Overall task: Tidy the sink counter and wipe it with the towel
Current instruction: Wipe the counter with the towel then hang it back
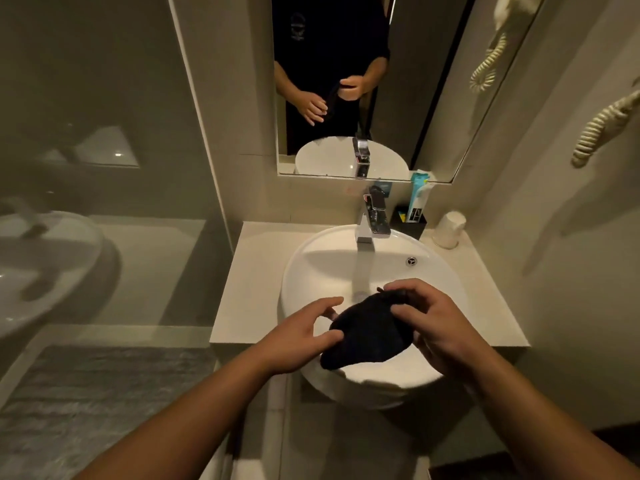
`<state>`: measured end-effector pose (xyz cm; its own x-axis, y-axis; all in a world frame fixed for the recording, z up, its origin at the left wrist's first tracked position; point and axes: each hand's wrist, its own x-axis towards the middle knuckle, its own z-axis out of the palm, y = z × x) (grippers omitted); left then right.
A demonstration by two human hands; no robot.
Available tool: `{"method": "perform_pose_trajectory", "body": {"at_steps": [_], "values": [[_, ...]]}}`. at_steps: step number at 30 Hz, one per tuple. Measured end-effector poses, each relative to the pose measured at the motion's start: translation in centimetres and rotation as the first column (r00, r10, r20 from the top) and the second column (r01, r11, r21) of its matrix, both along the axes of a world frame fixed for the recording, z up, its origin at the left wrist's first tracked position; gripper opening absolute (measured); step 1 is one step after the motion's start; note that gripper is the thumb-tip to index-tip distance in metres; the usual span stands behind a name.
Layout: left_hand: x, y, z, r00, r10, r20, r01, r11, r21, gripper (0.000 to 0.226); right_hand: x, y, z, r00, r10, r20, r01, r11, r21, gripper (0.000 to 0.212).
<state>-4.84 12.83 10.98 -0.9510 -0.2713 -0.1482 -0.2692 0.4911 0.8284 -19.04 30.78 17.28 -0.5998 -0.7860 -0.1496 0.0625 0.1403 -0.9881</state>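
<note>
A small dark towel (367, 332) hangs over the front of the white round sink basin (311, 258). My right hand (433, 323) grips its upper right edge between thumb and fingers. At the towel's left edge is my left hand (304, 336), fingers spread and touching the cloth from the side. Water runs from the chrome faucet (372, 220) into the basin just behind the towel. The beige counter (249, 289) surrounds the sink.
A black holder (410, 225) with a toothpaste tube (419, 199) stands at the back right, next to an upturned white cup (448, 230). A mirror (346, 81) hangs above. A glass partition is at the left, a grey mat (86, 393) on the floor.
</note>
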Motion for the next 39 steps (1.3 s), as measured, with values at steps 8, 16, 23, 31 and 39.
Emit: {"method": "perform_pose_trajectory", "body": {"at_steps": [8, 16, 23, 31, 39], "values": [[-0.6, 1.9, 1.1, 0.988, -0.065, -0.14, 0.041, 0.985, -0.166, 0.006, -1.2, 6.0, 0.4, 0.937, 0.021, -0.348, 0.036, 0.987, 0.157, 0.027], [1.1, 8.2, -0.3, 0.975, -0.122, -0.185, 0.014, 0.868, -0.496, 0.016, -0.9, 12.8, -5.1, 0.839, 0.083, -0.539, 0.115, 0.939, 0.323, 0.022], [4.5, 13.8, -2.9, 0.993, -0.08, -0.083, 0.047, 0.941, -0.335, 0.017, 0.2, 17.7, -8.6, 0.949, 0.102, -0.3, 0.001, 0.946, 0.326, 0.019], [0.4, 12.5, -4.1, 0.99, 0.137, 0.041, -0.125, 0.966, -0.227, 0.021, -3.0, 14.6, -10.8, 0.946, 0.11, -0.306, 0.032, 0.905, 0.424, 0.01], [-7.1, 8.4, -8.4, 0.943, 0.185, 0.277, -0.022, 0.865, -0.502, 0.036, -8.1, 6.6, -14.4, 0.77, 0.348, -0.535, 0.189, 0.676, 0.712, 0.025]]}}
